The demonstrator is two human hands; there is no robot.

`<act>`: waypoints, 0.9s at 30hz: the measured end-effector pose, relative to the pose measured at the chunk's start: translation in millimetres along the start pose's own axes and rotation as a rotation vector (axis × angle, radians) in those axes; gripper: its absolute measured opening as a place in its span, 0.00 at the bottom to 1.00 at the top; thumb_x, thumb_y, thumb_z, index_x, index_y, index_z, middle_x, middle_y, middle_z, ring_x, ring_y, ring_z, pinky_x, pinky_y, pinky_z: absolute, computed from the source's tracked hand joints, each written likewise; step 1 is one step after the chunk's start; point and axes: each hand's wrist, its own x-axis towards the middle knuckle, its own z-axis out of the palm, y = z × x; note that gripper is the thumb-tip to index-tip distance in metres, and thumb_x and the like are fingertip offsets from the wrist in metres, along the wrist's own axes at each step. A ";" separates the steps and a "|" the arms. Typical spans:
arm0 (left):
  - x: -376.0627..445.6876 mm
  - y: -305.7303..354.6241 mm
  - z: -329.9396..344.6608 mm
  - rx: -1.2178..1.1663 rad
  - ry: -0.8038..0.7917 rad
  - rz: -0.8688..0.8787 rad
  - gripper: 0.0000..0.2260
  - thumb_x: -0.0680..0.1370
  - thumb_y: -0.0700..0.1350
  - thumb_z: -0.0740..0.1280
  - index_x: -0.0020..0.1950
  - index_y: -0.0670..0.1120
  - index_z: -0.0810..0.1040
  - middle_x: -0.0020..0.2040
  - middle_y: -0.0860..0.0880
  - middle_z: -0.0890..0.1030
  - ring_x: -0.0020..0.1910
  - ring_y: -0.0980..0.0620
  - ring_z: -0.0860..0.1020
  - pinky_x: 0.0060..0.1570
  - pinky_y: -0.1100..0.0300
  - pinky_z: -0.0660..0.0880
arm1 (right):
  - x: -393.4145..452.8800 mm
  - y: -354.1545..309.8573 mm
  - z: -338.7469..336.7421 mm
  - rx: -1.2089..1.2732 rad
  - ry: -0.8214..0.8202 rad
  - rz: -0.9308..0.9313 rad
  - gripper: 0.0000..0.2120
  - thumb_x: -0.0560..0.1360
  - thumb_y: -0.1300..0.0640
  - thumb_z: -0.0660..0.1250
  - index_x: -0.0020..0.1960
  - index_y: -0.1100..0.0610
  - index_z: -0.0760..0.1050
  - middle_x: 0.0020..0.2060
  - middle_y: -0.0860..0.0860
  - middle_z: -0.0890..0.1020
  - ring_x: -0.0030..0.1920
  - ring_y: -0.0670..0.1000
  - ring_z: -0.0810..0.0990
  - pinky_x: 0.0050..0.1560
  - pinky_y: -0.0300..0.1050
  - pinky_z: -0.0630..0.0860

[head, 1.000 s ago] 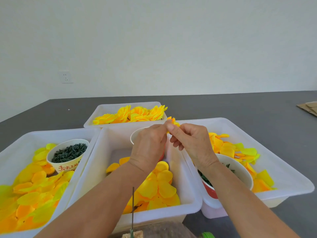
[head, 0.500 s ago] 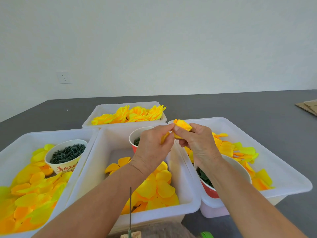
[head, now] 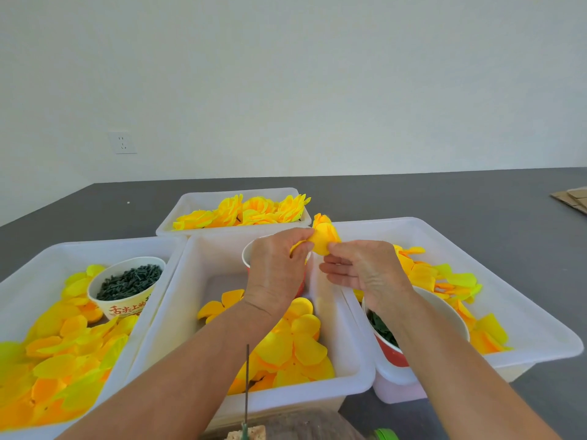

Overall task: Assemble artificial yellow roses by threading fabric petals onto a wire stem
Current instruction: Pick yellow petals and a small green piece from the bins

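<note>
While both hands are lifted up over the middle bin [head: 355,369], they work on one small yellow rose bud [head: 324,238] in the air. The left hand [head: 276,274] pinches the bud's left edge with curled fingers, and a bit of yellow petal pokes out under its thumb. The right hand [head: 365,268] pinches the bud's lower right edge with thumb and first finger, while its other fingers stay loose and a little spread. I think the bud is held up high so the person can see it well and press the petals in tight. I cannot see any wire inside the bud.

A thin wire stem [head: 247,385] stands straight up near the bottom, stuck in a small block [head: 251,435]. It is probably put there so it stays still and is easy to reach.

Flat yellow petals [head: 295,347] lie in the middle bin, right under the hands, ready to be picked. More loose petals fill the left bin [head: 19,281] and the right bin [head: 540,341]. A paper bowl of dark green bits [head: 127,281] sits in the left bin. Finished yellow roses [head: 247,211] rest in the far bin [head: 190,201], likely kept away from the loose parts.
</note>
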 end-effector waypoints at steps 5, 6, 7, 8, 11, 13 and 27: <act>3.7 -2.1 -3.3 0.000 -0.086 0.046 0.15 0.72 0.37 0.71 0.59 0.42 0.80 0.57 0.45 0.81 0.56 0.52 0.77 0.53 0.75 0.64 | 2.7 -0.1 -2.9 -0.018 0.007 -0.024 0.07 0.75 0.64 0.66 0.38 0.63 0.76 0.25 0.52 0.81 0.27 0.51 0.81 0.28 0.39 0.79; 3.5 -2.7 -3.0 0.018 -0.116 0.056 0.16 0.72 0.37 0.72 0.60 0.42 0.79 0.58 0.45 0.81 0.57 0.52 0.76 0.54 0.76 0.63 | 2.7 0.3 -2.7 -0.084 0.037 -0.081 0.10 0.75 0.63 0.66 0.36 0.62 0.76 0.23 0.50 0.80 0.25 0.50 0.80 0.27 0.38 0.77; 3.4 -3.2 -2.5 0.051 -0.139 0.058 0.16 0.72 0.38 0.71 0.61 0.43 0.79 0.58 0.45 0.80 0.58 0.51 0.76 0.54 0.74 0.63 | 2.7 1.2 -2.8 -0.165 0.071 -0.155 0.12 0.75 0.63 0.66 0.33 0.60 0.75 0.21 0.49 0.78 0.24 0.48 0.78 0.26 0.38 0.75; 3.1 -4.0 -2.2 0.078 -0.151 0.053 0.15 0.73 0.40 0.71 0.60 0.43 0.79 0.58 0.45 0.81 0.57 0.50 0.77 0.55 0.71 0.65 | 2.5 2.0 -2.5 -0.237 0.105 -0.224 0.14 0.75 0.62 0.66 0.31 0.59 0.74 0.20 0.48 0.76 0.23 0.46 0.75 0.26 0.37 0.73; 3.3 -5.3 -3.3 0.059 -0.176 0.021 0.11 0.75 0.41 0.69 0.57 0.43 0.81 0.54 0.45 0.82 0.54 0.48 0.78 0.57 0.61 0.69 | 2.2 3.4 -1.4 -0.330 0.140 -0.356 0.15 0.74 0.59 0.68 0.29 0.56 0.73 0.20 0.48 0.74 0.23 0.46 0.71 0.30 0.42 0.72; 2.9 -4.5 -4.0 0.040 -0.203 0.007 0.10 0.76 0.42 0.68 0.55 0.43 0.82 0.53 0.46 0.83 0.53 0.49 0.79 0.57 0.57 0.71 | 2.9 4.3 -0.8 -0.378 0.155 -0.412 0.15 0.74 0.56 0.68 0.29 0.56 0.73 0.23 0.52 0.75 0.26 0.49 0.71 0.34 0.47 0.73; 10.5 -7.7 -7.0 -0.390 -0.036 -0.296 0.06 0.78 0.38 0.64 0.51 0.39 0.80 0.47 0.40 0.82 0.49 0.38 0.79 0.51 0.40 0.76 | 8.0 4.7 -2.2 -0.395 0.243 -0.361 0.10 0.72 0.52 0.70 0.47 0.59 0.78 0.41 0.51 0.80 0.43 0.50 0.77 0.46 0.44 0.75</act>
